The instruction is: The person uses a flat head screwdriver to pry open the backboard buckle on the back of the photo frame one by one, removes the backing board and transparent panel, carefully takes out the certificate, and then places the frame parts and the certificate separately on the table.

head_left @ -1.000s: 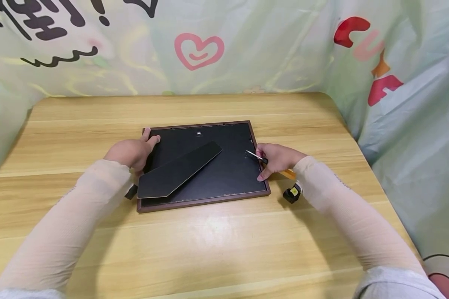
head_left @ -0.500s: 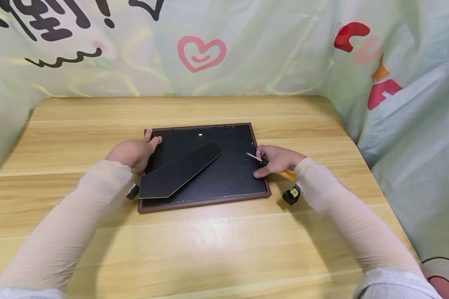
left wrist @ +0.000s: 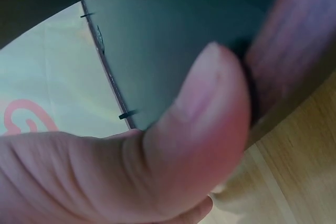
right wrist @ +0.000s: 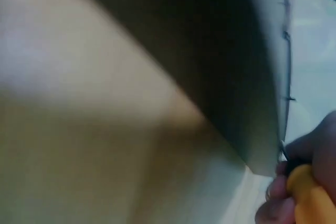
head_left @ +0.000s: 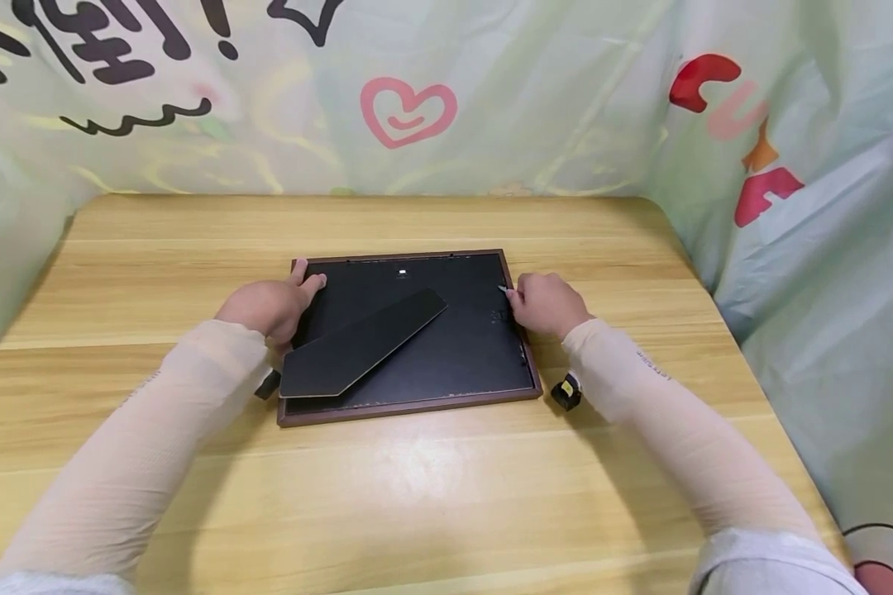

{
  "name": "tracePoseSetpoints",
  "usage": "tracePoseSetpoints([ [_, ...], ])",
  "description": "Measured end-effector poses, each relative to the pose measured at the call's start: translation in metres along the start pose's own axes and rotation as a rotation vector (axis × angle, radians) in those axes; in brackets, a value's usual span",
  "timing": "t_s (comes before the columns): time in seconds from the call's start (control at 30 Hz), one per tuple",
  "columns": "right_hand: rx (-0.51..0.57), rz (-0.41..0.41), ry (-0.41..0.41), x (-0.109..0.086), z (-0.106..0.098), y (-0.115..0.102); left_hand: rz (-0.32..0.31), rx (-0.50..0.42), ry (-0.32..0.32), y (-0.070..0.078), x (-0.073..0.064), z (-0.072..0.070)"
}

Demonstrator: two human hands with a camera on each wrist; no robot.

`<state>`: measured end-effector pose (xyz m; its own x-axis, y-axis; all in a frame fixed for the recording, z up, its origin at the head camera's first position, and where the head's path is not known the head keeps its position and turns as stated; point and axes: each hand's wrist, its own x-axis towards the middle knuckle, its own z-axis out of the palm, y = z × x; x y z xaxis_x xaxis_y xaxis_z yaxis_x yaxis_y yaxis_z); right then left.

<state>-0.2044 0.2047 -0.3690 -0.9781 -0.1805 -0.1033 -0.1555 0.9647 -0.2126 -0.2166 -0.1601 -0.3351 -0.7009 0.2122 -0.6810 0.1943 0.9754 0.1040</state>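
A picture frame point(head_left: 461, 355) with a dark brown rim lies back side up, its black backing board facing me. The black easel leg point(head_left: 365, 343) slants across the left half of the board. At the frame's left edge, my left hand point(head_left: 263, 307) grips the rim; the left wrist view shows the thumb point(left wrist: 215, 93) over the backing. My right hand point(head_left: 549, 303) holds a screwdriver point(right wrist: 311, 198) with a yellow-orange handle and black collar. Its metal tip points at the inner right edge of the frame, near a retaining tab. In the head view the fist hides the handle.
The frame lies on a light wood-grain table point(head_left: 417, 512). A printed cloth backdrop point(head_left: 536, 99) with a pink heart hangs behind it, and more cloth point(head_left: 826, 289) drops along the right side. A small black wrist camera point(head_left: 566, 392) hangs below my right wrist.
My right hand has turned over and shifted toward the far end of the frame's right edge, taking the screwdriver along. Its thumb has left the backing board. The left hand keeps its grip.
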Motion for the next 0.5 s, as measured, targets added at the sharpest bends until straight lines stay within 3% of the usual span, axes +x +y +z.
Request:
tracePoseSetpoints([
  [0.2,-0.15,0.035,0.123,-0.007,0.01,-0.01,0.005,0.002,-0.009,0.002,0.001,0.0],
  [0.33,-0.132,0.093,0.163,-0.012,0.016,-0.011,0.019,0.009,-0.001,0.006,0.002,-0.002],
  [0.5,-0.057,0.141,0.139,-0.012,0.018,-0.008,0.027,0.004,-0.005,0.007,0.002,-0.003],
])
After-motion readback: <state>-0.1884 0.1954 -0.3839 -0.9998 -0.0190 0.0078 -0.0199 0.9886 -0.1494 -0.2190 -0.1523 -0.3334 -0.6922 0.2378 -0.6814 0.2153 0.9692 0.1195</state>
